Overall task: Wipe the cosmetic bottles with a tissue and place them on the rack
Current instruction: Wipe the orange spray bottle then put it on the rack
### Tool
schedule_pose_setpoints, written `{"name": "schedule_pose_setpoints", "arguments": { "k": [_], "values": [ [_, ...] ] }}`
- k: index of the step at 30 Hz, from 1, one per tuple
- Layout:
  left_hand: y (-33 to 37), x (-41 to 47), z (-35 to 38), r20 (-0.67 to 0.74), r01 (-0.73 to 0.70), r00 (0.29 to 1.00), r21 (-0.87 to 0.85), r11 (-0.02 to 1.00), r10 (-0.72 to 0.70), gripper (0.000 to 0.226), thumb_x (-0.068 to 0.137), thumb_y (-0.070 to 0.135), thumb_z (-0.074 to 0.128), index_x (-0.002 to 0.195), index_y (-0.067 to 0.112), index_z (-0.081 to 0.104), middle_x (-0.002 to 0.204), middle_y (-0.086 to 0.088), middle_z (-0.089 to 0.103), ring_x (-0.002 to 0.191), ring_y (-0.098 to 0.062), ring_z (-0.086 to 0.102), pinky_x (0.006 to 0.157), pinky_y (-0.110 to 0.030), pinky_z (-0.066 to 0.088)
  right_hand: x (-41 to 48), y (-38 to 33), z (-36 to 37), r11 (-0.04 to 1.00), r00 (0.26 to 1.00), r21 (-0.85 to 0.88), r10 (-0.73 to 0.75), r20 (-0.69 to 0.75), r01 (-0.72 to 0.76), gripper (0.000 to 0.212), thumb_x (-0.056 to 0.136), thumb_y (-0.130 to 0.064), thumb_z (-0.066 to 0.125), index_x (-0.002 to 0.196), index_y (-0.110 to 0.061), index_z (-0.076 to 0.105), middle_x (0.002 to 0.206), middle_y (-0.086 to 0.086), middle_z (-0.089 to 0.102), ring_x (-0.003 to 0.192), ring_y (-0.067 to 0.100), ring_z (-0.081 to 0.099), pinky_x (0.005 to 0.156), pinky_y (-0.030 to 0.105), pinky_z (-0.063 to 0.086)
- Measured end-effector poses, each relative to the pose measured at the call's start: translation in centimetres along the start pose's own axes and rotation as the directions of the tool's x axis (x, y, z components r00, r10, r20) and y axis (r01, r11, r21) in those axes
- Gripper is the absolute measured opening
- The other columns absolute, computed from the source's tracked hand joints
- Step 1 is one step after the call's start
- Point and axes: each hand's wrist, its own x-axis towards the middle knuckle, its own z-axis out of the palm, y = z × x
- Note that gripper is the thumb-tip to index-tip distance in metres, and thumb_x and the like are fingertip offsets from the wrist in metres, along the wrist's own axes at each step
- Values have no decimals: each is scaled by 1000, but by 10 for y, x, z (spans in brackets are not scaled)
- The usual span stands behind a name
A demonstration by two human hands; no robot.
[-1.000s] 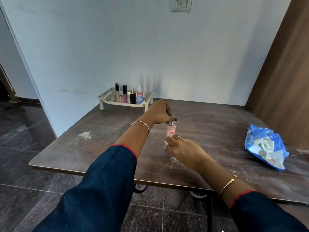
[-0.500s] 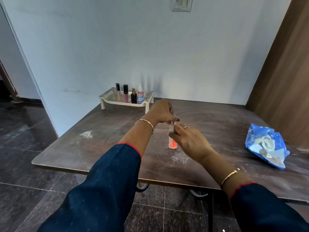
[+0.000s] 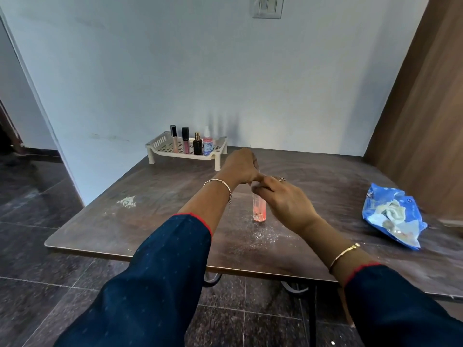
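Pink bottle (image 3: 259, 209) stands upright on the brown worktop (image 3: 150, 196), near the middle and a little toward the front edge, with its lower half in plain sight and its top hidden by both hands. The left hand (image 3: 240, 167) is curled down over the cap from above and grips it. The right hand (image 3: 283, 196), wearing a ring, comes in from the right with its fingers wrapped round the bottle's upper part. Something pale shows at the right fingertips, too blurred to tell what it is. Both wrists carry thin bracelets, and both arms are in dark blue sleeves with red cuffs. The cream rack (image 3: 160, 144) sits at the far left corner of the worktop against the wall, well apart from the hands. On the rack stand four things in a row: two lip gloss tubes (image 3: 185, 144) with dark caps, a small dark perfume bottle (image 3: 197, 145) and a clear spray bottle (image 3: 207, 144) with a blue label. A crumpled blue packet (image 3: 393, 216) lies near the right edge. White powder (image 3: 127, 201) marks the worktop at the left, and more is scattered just in front of the pink bottle.
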Motion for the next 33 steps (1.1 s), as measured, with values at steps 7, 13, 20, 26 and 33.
{"name": "schedule_pose_setpoints", "arguments": {
  "k": [7,13,20,26,33],
  "values": [
    [8,3,7,-17,-12,1000,-11,1000,12,25,70,33,80,70,11,70,71,-5,72,74,-17,68,73,-27,54,-10,-6,-1,996,1000,-90,-12,24,14,25,73,0,69,97,-6,65,101,8,53,73,26,56,40,31,40],
    [8,6,10,-15,-7,1000,9,1000,7,33,68,37,82,76,8,69,62,0,68,71,-16,68,77,-29,56,-31,-13,12,987,975,-99,-105,196,126,17,70,-6,66,86,-11,66,98,5,59,69,22,59,39,28,39],
    [0,0,11,-108,-99,988,74,992,107,36,72,42,77,68,12,57,80,-6,66,81,-21,61,71,-30,50,-50,-1,19,997,979,73,13,202,-28,30,83,-14,41,101,-10,64,98,9,56,71,31,58,48,40,50],
    [1,-4,25,-140,-146,981,-87,985,133,30,70,31,82,69,16,55,72,2,62,73,-16,61,66,-27,49,-28,10,2,983,987,94,154,55,-159,33,75,2,71,104,-12,67,93,8,58,64,29,56,45,33,43],
    [-8,-7,34,-194,-179,970,-161,971,147,28,73,34,79,77,7,71,78,-3,71,71,-14,62,68,-28,50,-21,14,5,989,993,92,115,25,-117,36,78,6,64,109,-12,63,109,9,58,75,31,59,50,42,51]
  ]
}}
